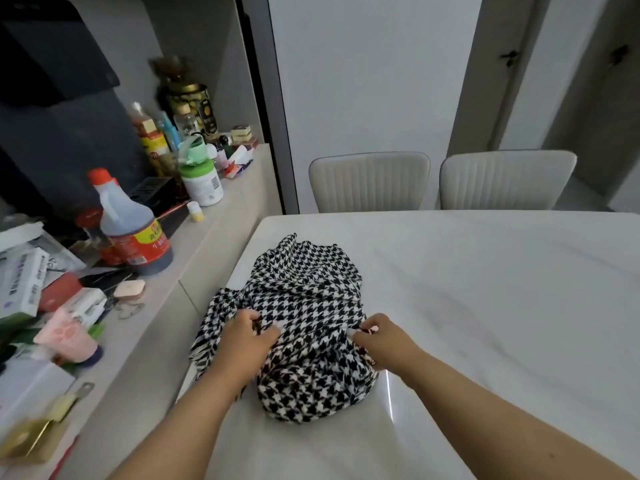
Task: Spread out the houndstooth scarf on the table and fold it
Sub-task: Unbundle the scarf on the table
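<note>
The black-and-white houndstooth scarf (304,299) lies in a crumpled heap on the left part of the white marble table (485,306). A fringed end hangs over the table's left edge. My left hand (246,337) grips a fold on the heap's left side, fingers curled into the cloth. My right hand (384,337) pinches the fabric at the heap's right side. Both hands sit at about the same height, with a stretch of cloth between them.
A cluttered beige counter (194,271) runs along the table's left, with a dark sauce bottle (131,233), a white jar with a green lid (201,178) and several boxes. Two pale chairs (370,181) (505,178) stand at the far edge.
</note>
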The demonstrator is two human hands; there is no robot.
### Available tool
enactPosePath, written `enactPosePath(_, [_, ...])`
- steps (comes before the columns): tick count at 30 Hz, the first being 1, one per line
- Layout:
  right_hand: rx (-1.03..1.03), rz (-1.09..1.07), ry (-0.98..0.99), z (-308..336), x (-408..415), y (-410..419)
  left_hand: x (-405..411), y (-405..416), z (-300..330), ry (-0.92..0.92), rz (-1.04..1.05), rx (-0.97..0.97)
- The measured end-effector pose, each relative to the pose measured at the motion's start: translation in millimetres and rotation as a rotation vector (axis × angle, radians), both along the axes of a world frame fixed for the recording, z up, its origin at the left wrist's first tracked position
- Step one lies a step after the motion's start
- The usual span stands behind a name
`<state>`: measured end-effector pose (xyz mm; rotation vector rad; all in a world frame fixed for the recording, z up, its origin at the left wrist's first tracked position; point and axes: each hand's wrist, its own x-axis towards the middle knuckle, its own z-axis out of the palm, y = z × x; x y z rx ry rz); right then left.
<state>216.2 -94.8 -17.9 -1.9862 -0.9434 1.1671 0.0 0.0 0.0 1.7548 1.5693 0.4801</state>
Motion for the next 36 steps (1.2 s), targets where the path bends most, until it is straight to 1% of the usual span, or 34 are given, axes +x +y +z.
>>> enactPosePath(4, [-0.058,-0.132,0.061,-8.9,2.9,22.3,2.1,40.1,-12.0,0.036,0.021,-0.017])
enactPosePath(8, [-0.142,-0.271,0.147,-29.4,4.0,37.6,5.1,84.6,-38.7,0.094,0.004,-0.041])
enactPosePath(13, [-0.250,-0.364,0.269,-56.8,-2.6,65.0,4.1,131.4,-67.3,0.130,0.061,-0.163])
enactPosePath(14, [-0.248,-0.367,0.279,-62.6,-4.8,69.7,4.3,137.2,-73.2,0.107,0.068,-0.199])
enactPosePath(16, [-0.241,-0.369,0.246,-71.4,-6.9,76.1,6.5,145.2,-85.8,-0.006,0.054,-0.294])
enactPosePath(18, [-0.221,-0.425,0.225,-82.1,-6.2,80.6,12.1,144.7,-98.6,-0.113,0.050,-0.382])
enactPosePath(20, [-0.211,-0.470,0.265,-92.5,-7.0,84.4,21.8,132.0,-100.5,-0.180,0.069,-0.438])
enactPosePath(24, [-0.087,-0.575,0.476,-95.4,-11.0,85.7,47.6,99.1,-104.3,-0.343,0.082,-0.493])
enactPosePath(25, [-0.064,-0.606,0.492,-95.0,-9.5,83.0,53.3,90.8,-104.9,-0.377,0.088,-0.496])
enactPosePath(29, [0.045,-0.737,0.452,-84.4,4.2,66.2,76.6,59.7,-91.1,-0.468,0.083,-0.498])
enactPosePath(33, [0.203,-0.778,0.440,-56.9,30.7,45.9,106.0,39.0,-61.5,-0.545,0.040,-0.484])
enactPosePath(36, [0.310,-0.798,0.355,-24.3,59.9,27.5,133.1,22.9,-31.7,-0.575,-0.018,-0.434])
